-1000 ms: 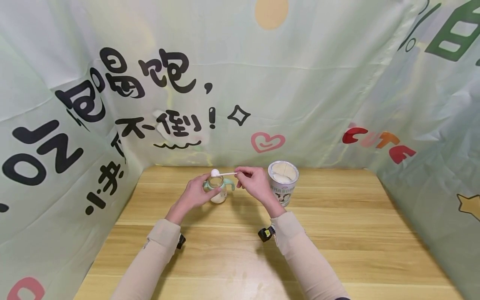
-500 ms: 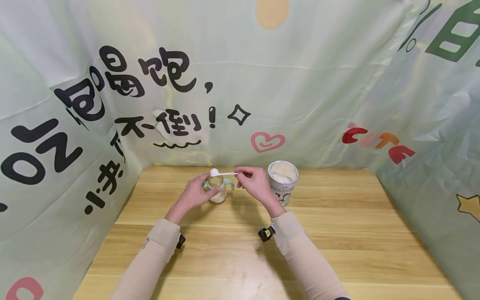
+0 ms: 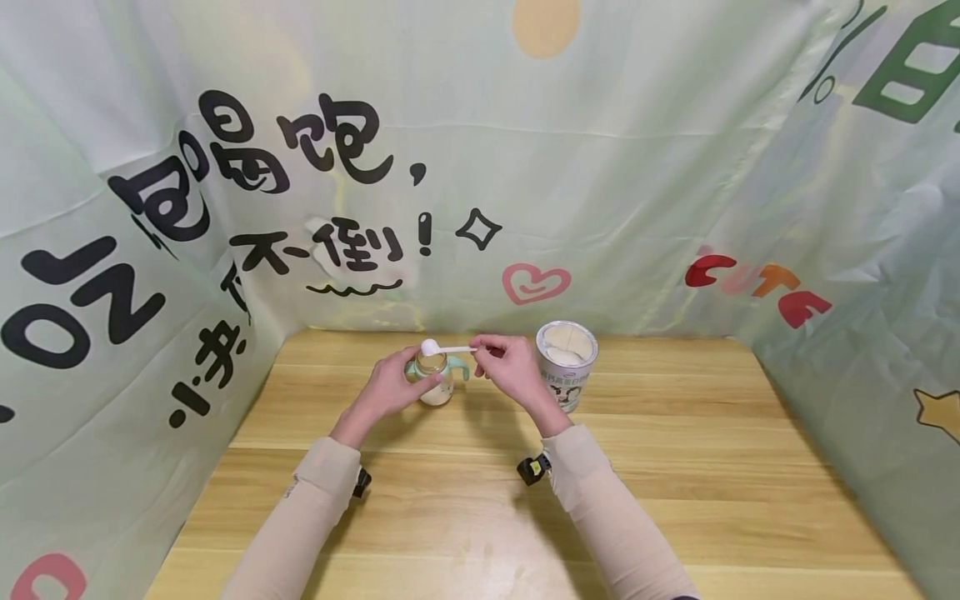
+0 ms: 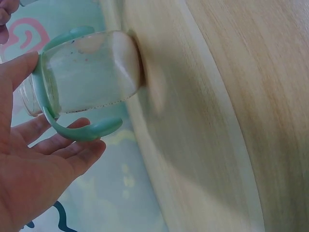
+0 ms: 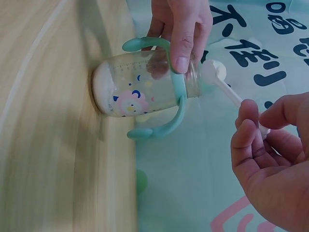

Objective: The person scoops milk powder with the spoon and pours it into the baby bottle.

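Note:
A clear baby bottle [image 5: 149,82] with a mint-green two-handled collar stands upright on the table, with pale powder at its bottom. My left hand [image 3: 392,385] holds it near the neck, thumb on one side of the collar and fingers on the other; in the left wrist view, the fingers [image 4: 79,150] lie by one green handle. My right hand [image 3: 508,367] pinches the end of a white measuring scoop [image 5: 231,94] between thumb and fingers. White powder fills the scoop's bowl [image 3: 430,347], which sits just over the bottle's open mouth.
Right of the right hand stands an open milk powder can [image 3: 567,379], its top partly covered by a white edge piece with cream powder showing. The wooden table [image 3: 465,517] ends at a printed fabric backdrop [image 3: 630,208] behind and at both sides.
The scoop's bowl shifts slightly left, then dips a little lower over the bottle's mouth. Both hands, the bottle and the can stay almost where they were.

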Motion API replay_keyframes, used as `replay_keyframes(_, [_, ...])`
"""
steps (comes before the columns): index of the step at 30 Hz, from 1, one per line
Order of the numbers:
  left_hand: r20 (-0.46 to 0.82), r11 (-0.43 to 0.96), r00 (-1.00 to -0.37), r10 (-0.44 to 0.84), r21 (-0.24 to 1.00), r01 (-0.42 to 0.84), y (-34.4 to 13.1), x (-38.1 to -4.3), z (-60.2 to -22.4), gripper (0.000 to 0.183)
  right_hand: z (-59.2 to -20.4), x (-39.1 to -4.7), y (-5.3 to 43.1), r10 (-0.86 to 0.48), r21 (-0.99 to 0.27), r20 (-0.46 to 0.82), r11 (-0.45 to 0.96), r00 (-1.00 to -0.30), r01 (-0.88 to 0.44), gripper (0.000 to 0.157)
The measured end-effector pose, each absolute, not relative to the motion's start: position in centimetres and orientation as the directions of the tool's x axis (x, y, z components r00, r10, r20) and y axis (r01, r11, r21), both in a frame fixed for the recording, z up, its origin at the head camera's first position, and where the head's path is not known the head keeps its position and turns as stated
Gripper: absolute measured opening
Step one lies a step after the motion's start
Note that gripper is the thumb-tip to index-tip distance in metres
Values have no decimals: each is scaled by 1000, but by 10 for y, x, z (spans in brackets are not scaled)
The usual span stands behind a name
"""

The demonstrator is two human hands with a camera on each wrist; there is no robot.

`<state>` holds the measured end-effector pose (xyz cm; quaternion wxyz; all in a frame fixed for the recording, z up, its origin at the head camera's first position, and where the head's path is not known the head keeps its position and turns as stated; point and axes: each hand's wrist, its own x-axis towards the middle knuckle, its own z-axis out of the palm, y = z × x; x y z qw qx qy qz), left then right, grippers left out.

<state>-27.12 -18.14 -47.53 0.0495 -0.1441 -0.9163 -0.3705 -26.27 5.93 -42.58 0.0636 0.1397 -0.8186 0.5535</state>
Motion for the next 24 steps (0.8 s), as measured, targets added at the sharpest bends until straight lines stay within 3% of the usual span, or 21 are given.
replay_keyframes(24, [188,688,-958,215,668,285,-181,-271,-476,68,-431,-264,56,-144,-903,257,316,-956,-291,20])
